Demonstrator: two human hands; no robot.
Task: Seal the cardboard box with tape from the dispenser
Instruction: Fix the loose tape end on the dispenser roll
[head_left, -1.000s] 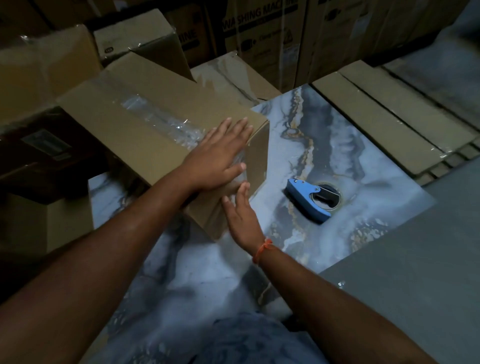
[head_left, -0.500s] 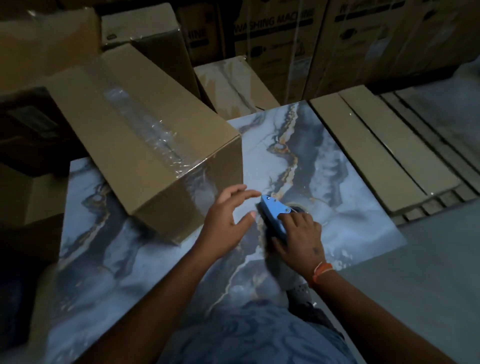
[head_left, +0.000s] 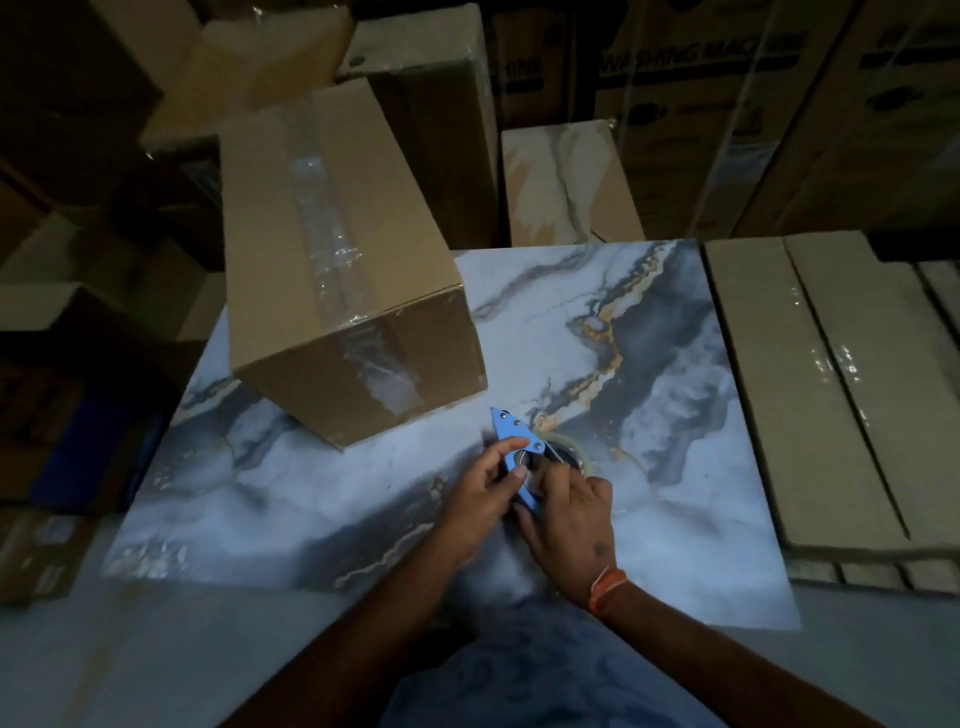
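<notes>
While hands grip blue dispenser, cardboard box shows wrinkled clear tape.

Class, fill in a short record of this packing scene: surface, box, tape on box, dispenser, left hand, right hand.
surface: marbled slab
box: closed, lying on the slab's far left
tape on box: clear strip along the top seam and down the near end
dispenser: blue, near the box's front corner
left hand: fingers on the dispenser
right hand: gripping the dispenser
</notes>
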